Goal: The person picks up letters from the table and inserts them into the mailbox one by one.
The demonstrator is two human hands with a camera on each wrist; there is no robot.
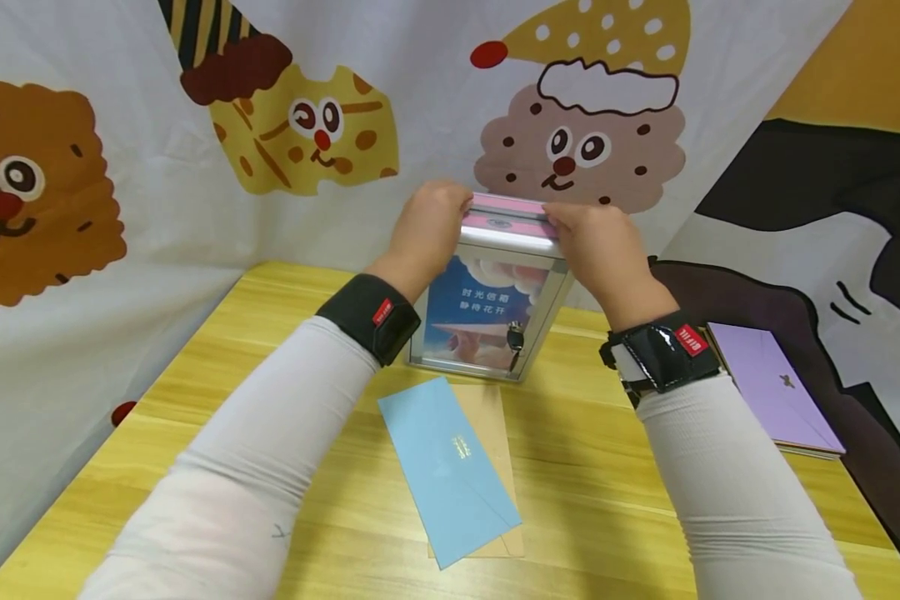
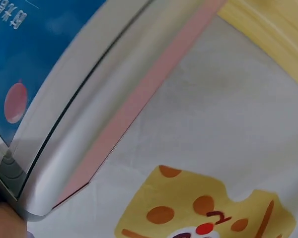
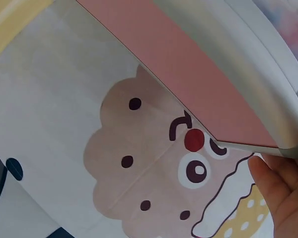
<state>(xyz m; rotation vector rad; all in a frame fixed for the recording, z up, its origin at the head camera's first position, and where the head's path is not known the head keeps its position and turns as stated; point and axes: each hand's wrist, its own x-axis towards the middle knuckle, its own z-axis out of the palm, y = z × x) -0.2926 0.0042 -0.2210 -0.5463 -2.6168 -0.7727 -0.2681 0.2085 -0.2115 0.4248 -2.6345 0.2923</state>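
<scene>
A silver-framed letter box (image 1: pixel 487 312) stands at the back of the table, its blue front printed with white writing and fitted with a lock and key (image 1: pixel 515 335). Its top has pink strips (image 1: pixel 506 204). My left hand (image 1: pixel 431 223) grips the top left corner of the box; in the left wrist view only a bit of that hand (image 2: pixel 7 220) shows. At the top right corner my right hand (image 1: pixel 598 250) pinches the edge, with the thumb and fingers of that hand (image 3: pixel 285 191) at the corner in the right wrist view. Some fingers are hidden.
In front of the box a light blue envelope (image 1: pixel 450 475) overlaps a tan envelope (image 1: pixel 495 417) on the wooden table (image 1: pixel 330 517). A stack of envelopes, purple on top (image 1: pixel 776 387), lies at the right edge. A cartoon-printed cloth (image 1: pixel 435 108) hangs behind the table.
</scene>
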